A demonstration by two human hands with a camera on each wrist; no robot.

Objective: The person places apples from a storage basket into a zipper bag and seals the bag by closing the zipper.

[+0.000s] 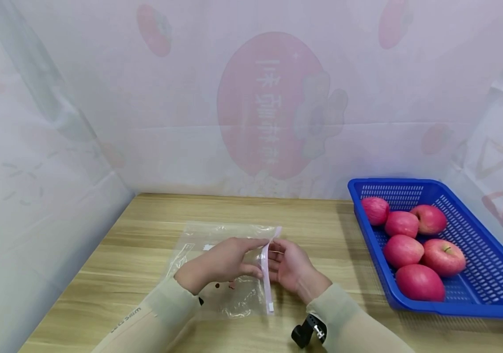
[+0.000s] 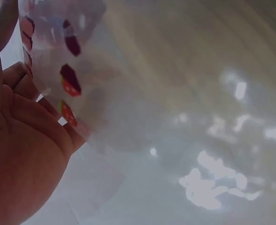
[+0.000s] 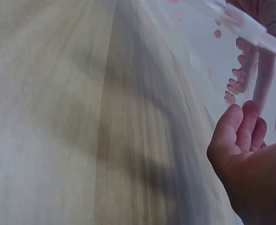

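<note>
Zip bag, frame centre: left hand and right hand pinch its zipper strip, which runs top-to-bottom between them.

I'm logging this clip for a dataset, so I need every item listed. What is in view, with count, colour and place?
zip bag: one, clear with a pale pink zip strip and small red prints, flat on the table between both hands
apples: six, red-pink, inside the basket
basket: one, blue, on the table at the right
table: one, light wood
backdrop sheets: white with faint pink prints, behind and at both sides
left hand: pinches the bag's zip edge
right hand: holds the zip edge from the other side
sleeves: two, beige, on the forearms
</note>
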